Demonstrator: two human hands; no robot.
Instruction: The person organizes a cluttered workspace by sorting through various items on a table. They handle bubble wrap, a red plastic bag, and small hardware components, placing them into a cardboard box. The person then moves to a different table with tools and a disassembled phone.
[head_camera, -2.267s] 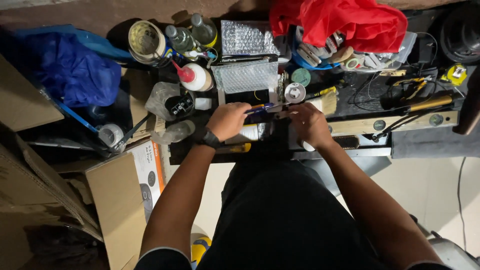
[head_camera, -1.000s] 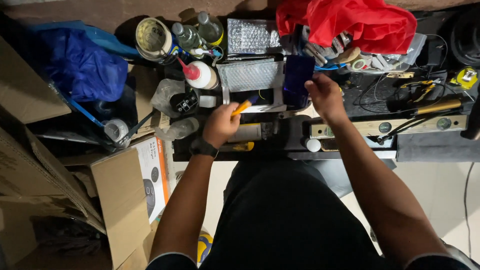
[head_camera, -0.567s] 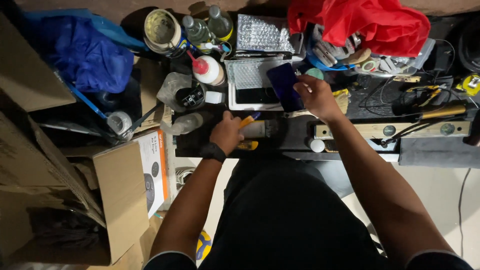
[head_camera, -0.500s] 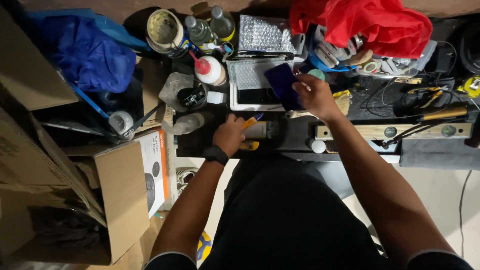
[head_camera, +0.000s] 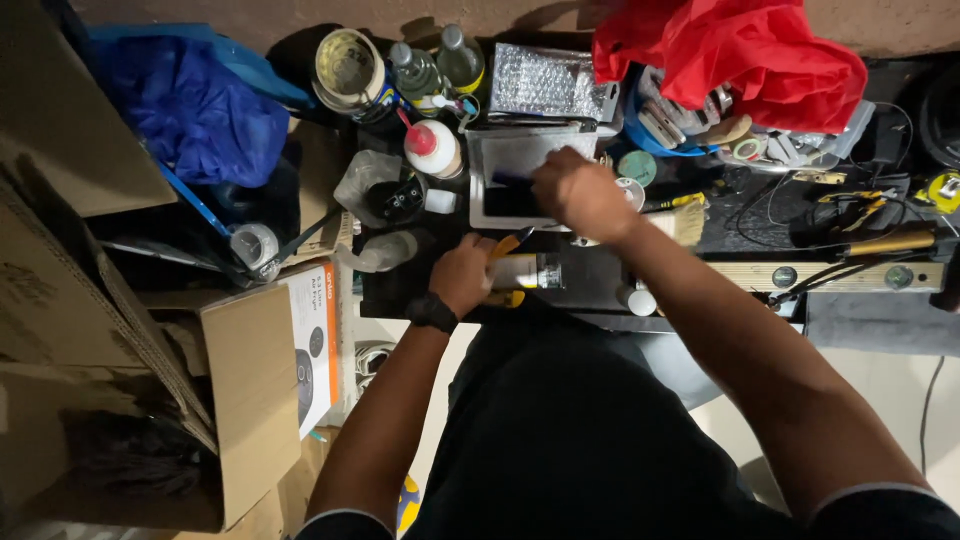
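Note:
My right hand (head_camera: 578, 190) is closed around a dark blue flat object, pressing it onto a grey tray-like pad (head_camera: 490, 175) on the black workbench (head_camera: 740, 225). My left hand (head_camera: 464, 272) grips a tool with an orange-yellow handle (head_camera: 508, 245), held near the bench's front edge. A black watch sits on my left wrist. Under my left hand a yellow-ended tube (head_camera: 528, 272) lies flat. Most of the dark blue object is hidden by my fingers.
A red cloth (head_camera: 740, 55) and bubble wrap (head_camera: 545, 80) lie at the back. Bottles (head_camera: 432, 65), a tin can (head_camera: 345, 65) and a red-tipped glue bottle (head_camera: 430, 148) stand at the back left. A spirit level (head_camera: 830, 275) and pliers lie right. Cardboard boxes (head_camera: 150, 380) and a blue bag (head_camera: 200, 105) crowd the left.
My right hand lifted the dark blue object, carried it left and lowered it onto the grey pad. My left hand stayed near the bench front holding the orange-handled tool.

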